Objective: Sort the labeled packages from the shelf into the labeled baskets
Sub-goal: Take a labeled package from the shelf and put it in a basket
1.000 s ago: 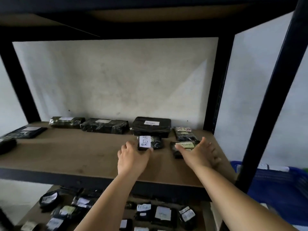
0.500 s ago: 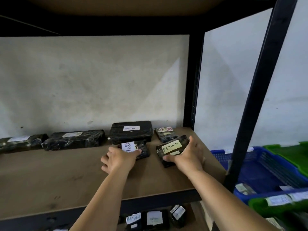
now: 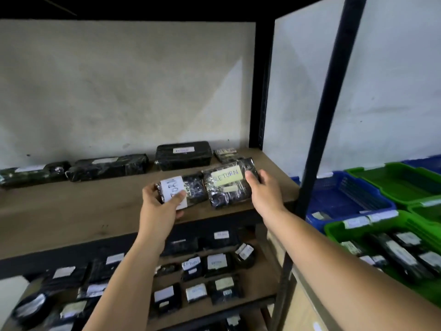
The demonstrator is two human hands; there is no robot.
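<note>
Head view: the left hand grips a black package with a white label and the right hand grips a package with a yellow label, both reading RETURN and lifted just above the shelf near its front right corner. Each glossy wrapper is held only at one end, so either could slip on the way to the baskets at the right. With blue and green baskets close together and their labels too blurred to read, a package could land in the wrong one.

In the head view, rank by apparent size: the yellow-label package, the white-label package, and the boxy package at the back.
1. Boxy package at the back.
2. Yellow-label package, though held nearer the camera, so unsure.
3. White-label package, partly covered.
</note>
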